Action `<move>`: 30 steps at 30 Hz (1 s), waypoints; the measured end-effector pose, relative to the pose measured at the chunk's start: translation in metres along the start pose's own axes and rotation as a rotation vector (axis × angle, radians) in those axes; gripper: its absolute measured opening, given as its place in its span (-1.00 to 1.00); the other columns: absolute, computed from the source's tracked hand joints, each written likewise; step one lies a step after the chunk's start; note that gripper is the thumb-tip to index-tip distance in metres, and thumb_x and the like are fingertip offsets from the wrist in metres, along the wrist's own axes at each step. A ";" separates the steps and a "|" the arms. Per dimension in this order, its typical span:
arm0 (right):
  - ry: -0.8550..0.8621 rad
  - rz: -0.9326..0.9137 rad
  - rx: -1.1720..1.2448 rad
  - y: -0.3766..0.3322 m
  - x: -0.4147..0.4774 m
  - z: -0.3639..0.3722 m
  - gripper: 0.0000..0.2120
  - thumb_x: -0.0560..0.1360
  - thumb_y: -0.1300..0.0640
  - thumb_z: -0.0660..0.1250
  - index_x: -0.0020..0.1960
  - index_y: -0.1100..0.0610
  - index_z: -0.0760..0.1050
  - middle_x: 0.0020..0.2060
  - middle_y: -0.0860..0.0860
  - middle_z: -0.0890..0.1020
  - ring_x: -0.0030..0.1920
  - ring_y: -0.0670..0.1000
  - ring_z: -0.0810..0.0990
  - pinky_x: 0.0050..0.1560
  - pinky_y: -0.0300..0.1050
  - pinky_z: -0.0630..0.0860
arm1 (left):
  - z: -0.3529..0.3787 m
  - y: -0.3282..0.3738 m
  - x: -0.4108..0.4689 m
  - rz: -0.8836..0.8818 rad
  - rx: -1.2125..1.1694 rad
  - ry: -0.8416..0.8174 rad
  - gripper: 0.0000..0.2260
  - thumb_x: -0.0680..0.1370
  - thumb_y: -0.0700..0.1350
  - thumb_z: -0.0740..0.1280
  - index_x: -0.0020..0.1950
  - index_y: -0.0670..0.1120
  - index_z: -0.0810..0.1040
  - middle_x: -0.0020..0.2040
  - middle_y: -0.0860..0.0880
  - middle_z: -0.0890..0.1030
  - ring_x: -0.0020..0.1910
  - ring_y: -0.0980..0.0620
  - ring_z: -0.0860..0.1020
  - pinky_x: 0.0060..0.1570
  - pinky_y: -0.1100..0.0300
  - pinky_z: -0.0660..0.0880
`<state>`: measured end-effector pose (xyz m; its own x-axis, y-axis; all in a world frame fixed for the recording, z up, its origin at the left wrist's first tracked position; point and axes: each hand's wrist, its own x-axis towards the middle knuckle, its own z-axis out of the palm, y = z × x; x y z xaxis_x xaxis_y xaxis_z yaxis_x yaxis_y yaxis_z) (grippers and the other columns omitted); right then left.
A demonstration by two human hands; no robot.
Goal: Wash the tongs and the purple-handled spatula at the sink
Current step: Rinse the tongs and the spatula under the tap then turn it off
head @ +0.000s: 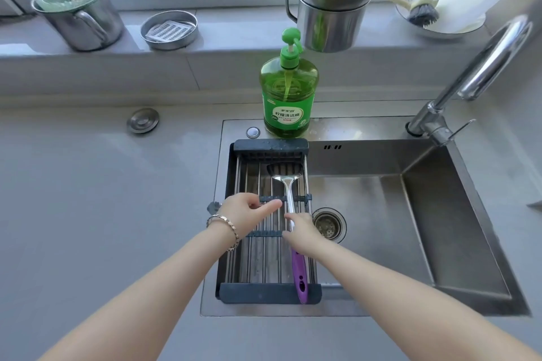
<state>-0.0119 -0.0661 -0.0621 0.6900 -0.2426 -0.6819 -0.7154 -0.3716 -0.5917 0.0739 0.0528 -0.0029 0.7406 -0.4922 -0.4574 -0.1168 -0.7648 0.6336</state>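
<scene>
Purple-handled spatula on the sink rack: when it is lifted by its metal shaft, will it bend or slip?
Likely stiff: the spatula has a solid metal shaft. The polished shaft under the right hand looks smooth, so possibly slippery if wet. Held near mid-length, the broad blade end may dip slightly.

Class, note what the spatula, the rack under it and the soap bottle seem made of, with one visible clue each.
Spatula: shiny steel-looking blade and shaft; glossy purple handle, probably plastic. Rack: bright metal rods, matt dark end bars, likely plastic. Soap bottle: see-through green plastic, liquid visible inside.
</scene>
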 end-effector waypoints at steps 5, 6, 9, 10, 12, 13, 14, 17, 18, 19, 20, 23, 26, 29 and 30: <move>0.183 -0.034 0.001 0.020 -0.005 -0.037 -0.65 0.51 0.30 0.14 0.26 0.13 0.46 0.26 0.13 0.43 -0.04 0.05 0.53 -0.15 -0.25 0.46 | 0.015 0.003 0.009 0.275 0.451 0.057 -0.67 0.56 0.07 0.23 -0.26 -0.12 0.53 -0.29 -0.03 0.52 -0.21 0.05 0.45 0.44 0.14 0.11; 0.210 -0.033 0.027 0.025 -0.005 -0.044 -0.66 0.49 0.31 0.14 0.20 0.12 0.50 0.23 0.15 0.47 -0.08 0.03 0.52 -0.13 -0.23 0.46 | 0.020 0.001 0.009 0.329 0.563 0.078 -0.70 0.53 0.07 0.28 -0.24 -0.12 0.58 -0.23 -0.03 0.56 -0.12 0.04 0.50 0.46 0.09 0.13; 0.259 -0.018 0.087 0.040 -0.008 -0.058 -0.70 0.47 0.33 0.13 0.08 0.10 0.53 0.14 0.17 0.53 -0.04 0.01 0.49 0.06 -0.21 0.42 | 0.029 -0.013 0.001 0.414 0.810 0.052 -0.70 0.12 0.08 0.61 -0.48 -0.08 0.60 -0.38 0.00 0.61 -0.22 0.00 0.65 0.16 -0.05 0.49; 0.262 -0.015 0.092 0.044 -0.010 -0.061 -0.70 0.48 0.34 0.13 0.08 0.13 0.54 0.13 0.17 0.54 -0.04 -0.01 0.48 0.06 -0.24 0.38 | 0.034 -0.018 -0.002 0.401 0.828 0.051 -0.67 0.00 0.10 0.64 -0.53 -0.06 0.59 -0.43 0.02 0.61 -0.26 0.02 0.66 0.03 -0.06 0.56; 0.244 -0.021 0.085 0.050 -0.014 -0.064 -0.71 0.50 0.34 0.14 0.12 0.19 0.55 0.08 0.14 0.53 -0.04 -0.02 0.46 0.03 -0.27 0.32 | 0.045 -0.031 -0.005 0.370 0.800 0.027 -0.64 -0.10 0.13 0.64 -0.56 -0.03 0.59 -0.46 0.04 0.60 -0.28 0.04 0.66 -0.05 -0.06 0.60; 0.233 -0.022 0.086 0.052 -0.016 -0.064 -0.70 0.50 0.35 0.14 0.14 0.22 0.54 0.03 0.11 0.52 -0.04 -0.03 0.45 0.02 -0.28 0.31 | 0.046 -0.028 -0.009 0.341 0.784 0.013 -0.64 -0.10 0.14 0.64 -0.55 -0.03 0.61 -0.46 0.05 0.59 -0.27 0.04 0.66 -0.01 -0.07 0.59; 0.224 -0.019 0.092 0.054 -0.017 -0.064 -0.70 0.51 0.35 0.14 0.15 0.24 0.53 -0.02 0.08 0.51 -0.04 -0.03 0.44 0.01 -0.28 0.31 | 0.050 -0.030 -0.007 0.303 0.740 -0.020 -0.65 -0.05 0.15 0.64 -0.49 -0.04 0.64 -0.41 0.03 0.61 -0.20 0.03 0.66 0.09 -0.07 0.54; 0.198 -0.007 0.091 0.058 -0.018 -0.059 -0.71 0.52 0.35 0.14 0.17 0.26 0.52 -0.07 0.03 0.49 -0.03 -0.04 0.43 -0.03 -0.30 0.30 | 0.061 -0.029 -0.003 0.211 0.656 -0.190 -0.67 0.27 0.06 0.55 -0.15 -0.17 0.70 -0.11 -0.10 0.65 0.12 -0.05 0.55 0.34 0.04 0.38; 0.194 -0.002 0.097 0.059 -0.016 -0.057 -0.71 0.52 0.35 0.15 0.17 0.26 0.52 -0.06 0.04 0.50 -0.03 -0.04 0.43 -0.04 -0.31 0.30 | 0.064 -0.030 0.001 0.217 0.620 -0.204 -0.68 0.31 0.03 0.54 -0.12 -0.19 0.69 -0.08 -0.11 0.64 0.14 -0.07 0.54 0.30 0.09 0.40; 0.191 0.003 0.101 0.059 -0.016 -0.056 -0.71 0.52 0.35 0.14 0.17 0.25 0.52 -0.05 0.05 0.51 -0.03 -0.04 0.43 -0.04 -0.30 0.30 | 0.067 -0.028 0.004 0.182 0.617 -0.238 -0.70 0.36 0.01 0.49 -0.07 -0.20 0.67 -0.01 -0.11 0.62 0.20 -0.07 0.50 0.32 0.13 0.37; 0.192 0.006 0.107 0.059 -0.015 -0.055 -0.71 0.52 0.34 0.14 0.17 0.25 0.52 -0.04 0.06 0.51 -0.03 -0.03 0.43 -0.03 -0.29 0.31 | 0.071 -0.029 0.008 0.141 0.616 -0.227 -0.71 0.44 0.01 0.42 -0.02 -0.20 0.64 0.06 -0.09 0.58 0.26 -0.05 0.44 0.37 0.14 0.31; 0.194 0.009 0.129 0.061 -0.013 -0.054 -0.72 0.52 0.34 0.14 0.17 0.24 0.52 -0.07 0.03 0.50 -0.03 -0.03 0.44 -0.02 -0.27 0.33 | 0.077 -0.034 0.022 -0.005 0.578 -0.264 -0.80 0.49 -0.02 0.38 -0.10 -0.16 0.56 0.01 -0.04 0.44 0.11 -0.03 0.49 0.26 0.12 0.42; 0.203 0.012 0.144 0.065 -0.013 -0.056 -0.73 0.52 0.33 0.15 0.14 0.22 0.53 -0.07 0.03 0.50 -0.03 -0.04 0.44 -0.02 -0.27 0.33 | 0.086 -0.048 0.028 -0.106 0.626 -0.340 -0.80 0.50 -0.12 0.38 0.07 -0.19 0.56 0.20 -0.09 0.48 0.09 -0.07 0.55 0.13 0.14 0.50; 0.207 0.020 0.139 0.070 -0.014 -0.060 -0.74 0.52 0.33 0.14 0.12 0.20 0.54 -0.08 0.04 0.51 -0.04 -0.03 0.45 -0.03 -0.26 0.34 | 0.093 -0.062 0.028 -0.121 0.667 -0.351 -0.84 0.53 -0.19 0.31 0.10 -0.17 0.49 0.31 -0.09 0.40 -0.01 0.02 0.53 -0.03 0.29 0.50; 0.202 0.022 0.144 0.071 -0.014 -0.062 -0.74 0.52 0.33 0.14 0.11 0.20 0.54 -0.08 0.05 0.52 -0.04 -0.02 0.46 -0.04 -0.26 0.34 | 0.095 -0.067 0.030 -0.094 0.686 -0.342 -0.88 0.55 -0.21 0.28 0.07 -0.15 0.44 0.26 -0.08 0.39 -0.10 0.06 0.47 -0.20 0.40 0.41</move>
<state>-0.0658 -0.1447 -0.0677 0.6718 -0.4287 -0.6041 -0.7288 -0.2364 -0.6426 0.0411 0.0498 -0.1177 0.5350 -0.4283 -0.7282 -0.5302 -0.8413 0.1054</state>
